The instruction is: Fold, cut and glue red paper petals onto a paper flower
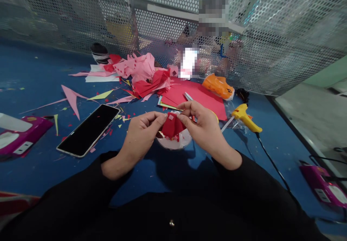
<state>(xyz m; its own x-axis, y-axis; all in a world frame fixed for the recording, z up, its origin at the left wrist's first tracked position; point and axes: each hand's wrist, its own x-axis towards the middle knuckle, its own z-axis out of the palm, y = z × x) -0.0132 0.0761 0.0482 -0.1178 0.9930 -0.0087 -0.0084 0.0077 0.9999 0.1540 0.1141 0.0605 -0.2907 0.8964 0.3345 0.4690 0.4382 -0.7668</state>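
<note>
A small folded piece of red paper (170, 127) is pinched between my two hands, with a tiny pink square on its upper part. My left hand (145, 134) grips its left edge between thumb and forefinger. On the other edge, the thumb and fingers of my right hand (202, 125) are closed. Just beneath is a clear round container (173, 145) holding red and pale paper bits. Scissors (189, 97) lie behind my right hand, their handles partly hidden by it. Red paper sheets (208, 101) are stacked beyond.
Crumpled pink paper (141, 67) and scraps lie at the back. A phone (88, 130) lies left; a yellow glue gun (246, 118) with a cord lies right. An orange packet (218, 85) sits near the perforated metal screen (168, 27). Purple power strips (324, 186) flank the table. A person is beyond the screen.
</note>
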